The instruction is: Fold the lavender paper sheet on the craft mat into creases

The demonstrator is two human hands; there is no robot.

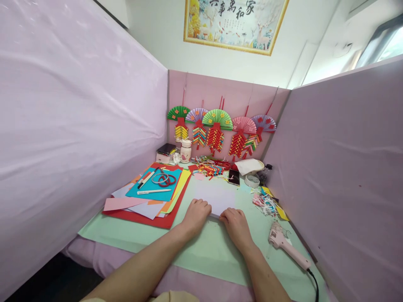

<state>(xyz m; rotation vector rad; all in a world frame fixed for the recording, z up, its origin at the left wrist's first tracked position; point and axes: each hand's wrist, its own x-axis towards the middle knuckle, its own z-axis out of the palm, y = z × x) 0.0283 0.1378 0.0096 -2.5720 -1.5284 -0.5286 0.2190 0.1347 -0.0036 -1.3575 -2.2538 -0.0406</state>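
Observation:
A pale lilac sheet of paper [214, 195] lies on the light green table cover in front of me. My left hand [197, 213] is closed on the left part of its near edge, fingers curled over the top. At the right part of the same edge, my right hand [234, 222] pinches the paper, its thumb side facing the left hand. A short stretch of the edge shows between the two hands and looks slightly raised or folded. Both thumbs are mostly hidden.
Coloured paper [135, 216] is stacked at left, with scissors [166, 180] and pens on top. A pink glue gun [288, 245] with a cord lies at right, near paper scraps [266, 203]. Behind are a phone [234, 177], tape roll [252, 180], bottle [185, 152] and hanging paper fans [217, 119].

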